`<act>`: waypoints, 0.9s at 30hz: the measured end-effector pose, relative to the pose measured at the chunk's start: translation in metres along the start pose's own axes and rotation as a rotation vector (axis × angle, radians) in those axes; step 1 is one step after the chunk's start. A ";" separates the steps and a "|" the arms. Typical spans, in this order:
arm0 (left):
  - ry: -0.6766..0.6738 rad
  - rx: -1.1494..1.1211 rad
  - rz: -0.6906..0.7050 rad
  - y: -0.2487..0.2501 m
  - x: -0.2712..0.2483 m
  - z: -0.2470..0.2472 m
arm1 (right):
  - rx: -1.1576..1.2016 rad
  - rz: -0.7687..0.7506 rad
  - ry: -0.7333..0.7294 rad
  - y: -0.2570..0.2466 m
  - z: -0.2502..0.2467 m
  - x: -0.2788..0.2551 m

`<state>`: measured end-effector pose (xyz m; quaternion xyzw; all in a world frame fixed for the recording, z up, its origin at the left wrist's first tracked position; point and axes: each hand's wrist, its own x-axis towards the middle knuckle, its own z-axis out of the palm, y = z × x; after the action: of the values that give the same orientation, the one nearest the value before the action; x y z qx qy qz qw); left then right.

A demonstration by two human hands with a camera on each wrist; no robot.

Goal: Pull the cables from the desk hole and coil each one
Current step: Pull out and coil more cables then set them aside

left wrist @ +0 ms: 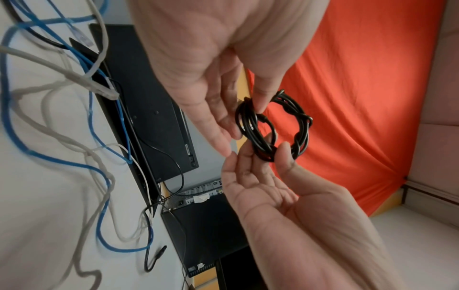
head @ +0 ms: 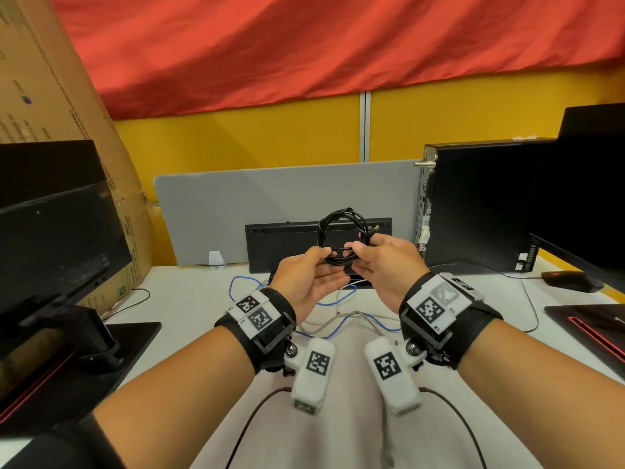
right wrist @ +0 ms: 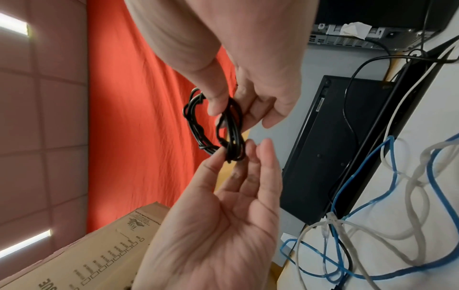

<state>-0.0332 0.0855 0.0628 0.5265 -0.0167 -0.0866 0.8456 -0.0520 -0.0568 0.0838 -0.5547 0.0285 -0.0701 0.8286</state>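
Observation:
A black cable wound into a small coil (head: 322,231) hangs in the air above the white desk (head: 189,292). Both hands pinch its lower part. My left hand (head: 329,263) holds it between thumb and forefinger, the other fingers loosely straight. My right hand (head: 357,258) pinches it from the other side. The coil (left wrist: 301,127) shows between both thumbs in the left wrist view, and the same coil (right wrist: 192,121) in the right wrist view. A blue cable (head: 341,296) and a grey cable (head: 358,314) lie loose and tangled on the desk under my hands.
A black keyboard (head: 287,242) leans on the grey divider (head: 236,204) behind the coil. A PC tower (head: 480,204) stands at the right, with a mouse (head: 571,280) near it. A monitor (head: 57,231) and a cardboard box (head: 50,96) fill the left.

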 end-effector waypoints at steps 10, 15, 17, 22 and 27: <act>-0.059 0.054 -0.038 0.010 -0.003 -0.014 | -0.019 0.042 -0.244 0.007 0.003 0.005; -0.074 0.011 -0.081 0.015 -0.007 -0.028 | 0.042 0.128 -0.381 0.008 0.005 0.005; -0.088 0.005 -0.099 0.016 -0.008 -0.037 | 0.064 0.173 -0.427 0.010 0.007 0.005; -0.065 0.009 -0.073 0.023 -0.012 -0.054 | 0.011 0.162 -0.467 0.022 0.021 0.001; -0.042 0.148 0.037 0.036 -0.023 -0.070 | -0.147 0.077 -0.412 0.041 0.041 -0.009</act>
<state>-0.0433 0.1669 0.0657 0.5851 -0.0507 -0.0805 0.8054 -0.0521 -0.0029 0.0614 -0.6148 -0.1154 0.0786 0.7762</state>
